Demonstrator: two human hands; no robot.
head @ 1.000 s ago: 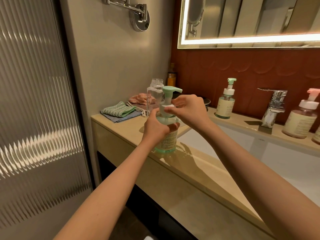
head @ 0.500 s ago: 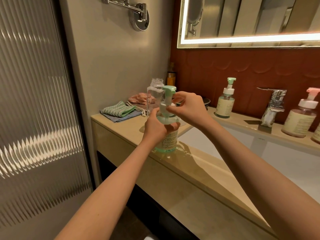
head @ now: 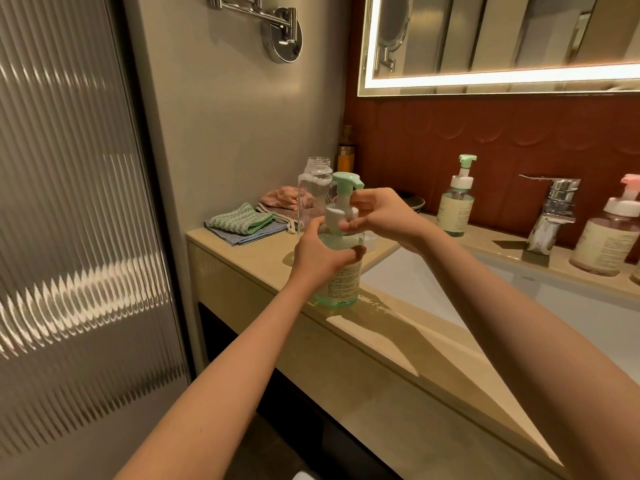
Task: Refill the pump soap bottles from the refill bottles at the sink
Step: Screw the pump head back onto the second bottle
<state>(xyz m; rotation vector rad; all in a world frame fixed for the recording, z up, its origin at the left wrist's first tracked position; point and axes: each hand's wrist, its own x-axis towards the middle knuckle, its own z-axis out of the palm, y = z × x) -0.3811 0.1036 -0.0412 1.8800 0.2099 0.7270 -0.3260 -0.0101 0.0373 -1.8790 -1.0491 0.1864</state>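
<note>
The beige counter (head: 242,261) runs along the front of the white sink (head: 588,306). Right at its near edge, by the basin's left corner, stands the green pump bottle (head: 341,282), upright, with its base on the stone. The left hand (head: 320,256) is wrapped round the bottle's shoulder, fingers curled across the front in a firm grasp. The right hand (head: 384,216) is up higher, its fingertips and thumb pinching the white pump collar (head: 341,216) from the right. The bottle is clear plastic with pale green liquid inside and a cream label of small print. Just behind it is a clear uncapped bottle (head: 313,195) with foam near its neck. The green nozzle (head: 346,180) sticks out to the right, above the right hand's knuckles. A few water drops (head: 375,306) glisten on the stone beside the base.
</note>
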